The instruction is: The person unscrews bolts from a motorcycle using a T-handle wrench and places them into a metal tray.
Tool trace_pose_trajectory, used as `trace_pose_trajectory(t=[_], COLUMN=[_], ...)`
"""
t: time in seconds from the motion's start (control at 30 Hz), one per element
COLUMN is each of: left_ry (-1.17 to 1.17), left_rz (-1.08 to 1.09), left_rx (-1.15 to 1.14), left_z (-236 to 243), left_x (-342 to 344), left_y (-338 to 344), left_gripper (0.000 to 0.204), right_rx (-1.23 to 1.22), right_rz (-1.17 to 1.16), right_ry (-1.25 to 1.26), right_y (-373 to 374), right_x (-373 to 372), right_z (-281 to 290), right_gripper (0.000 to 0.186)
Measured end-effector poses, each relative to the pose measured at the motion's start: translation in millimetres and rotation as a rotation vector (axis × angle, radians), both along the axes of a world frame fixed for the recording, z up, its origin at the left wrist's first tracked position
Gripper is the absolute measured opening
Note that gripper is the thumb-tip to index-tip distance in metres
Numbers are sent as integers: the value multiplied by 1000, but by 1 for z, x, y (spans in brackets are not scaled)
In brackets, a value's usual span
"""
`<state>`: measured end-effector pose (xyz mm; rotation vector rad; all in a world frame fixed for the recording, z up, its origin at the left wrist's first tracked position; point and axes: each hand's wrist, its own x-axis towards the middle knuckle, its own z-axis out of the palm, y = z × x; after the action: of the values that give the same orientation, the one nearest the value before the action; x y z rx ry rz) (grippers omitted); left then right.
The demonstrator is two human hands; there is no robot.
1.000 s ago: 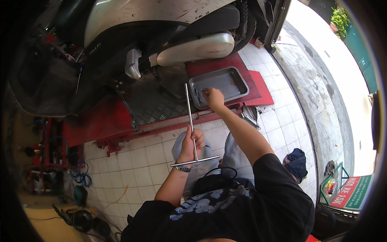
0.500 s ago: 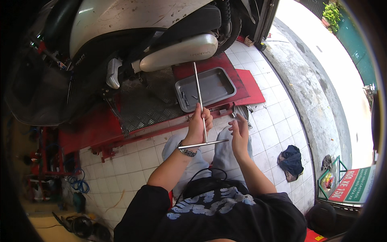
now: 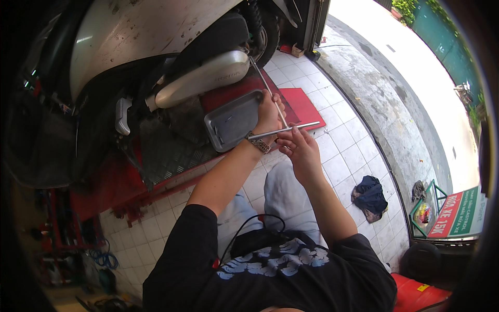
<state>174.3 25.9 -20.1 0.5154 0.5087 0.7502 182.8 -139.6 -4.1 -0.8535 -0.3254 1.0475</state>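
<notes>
My left hand (image 3: 269, 115) is closed around the shaft of a metal T-handle wrench (image 3: 311, 125). The far end of its shaft meets the scooter (image 3: 140, 39) near the rear of the silver side cover (image 3: 208, 79), by the rear wheel (image 3: 269, 39). At the near end, my right hand (image 3: 301, 153) has bent fingers against the crossbar, close to where it joins the shaft. Below the side cover, a grey metal tray (image 3: 243, 115) holds a few small metal parts, partly hidden behind my left arm.
The scooter stands on a red lift platform (image 3: 96, 184) with a dark tread plate (image 3: 174, 151). A dark cloth (image 3: 370, 195) lies on the white tiles to the right. A red and green sign (image 3: 455, 216) stands at the doorway. Blue hose (image 3: 104, 258) is coiled at left.
Both hands and the T-handle wrench have moved forward and right; its tip now reaches the scooter's rear. My right hand, apart from the crossbar before, now touches it. The view has shifted.
</notes>
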Motion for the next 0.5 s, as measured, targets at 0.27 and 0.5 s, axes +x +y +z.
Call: trace_pose_trajectory(t=[0.27,0.5], left_ry=[36,22], left_rz=[14,26], left_rx=[41,67], left_z=[8,4], left_x=[-3,-2], left_y=[-1,2], left_gripper=[49,49], right_rx=[-114,-87], right_rz=[-56,-46], right_ry=[-143,-159], right_y=[11,12], right_x=[7,11], right_z=[-13,-11], right_gripper=[29,28])
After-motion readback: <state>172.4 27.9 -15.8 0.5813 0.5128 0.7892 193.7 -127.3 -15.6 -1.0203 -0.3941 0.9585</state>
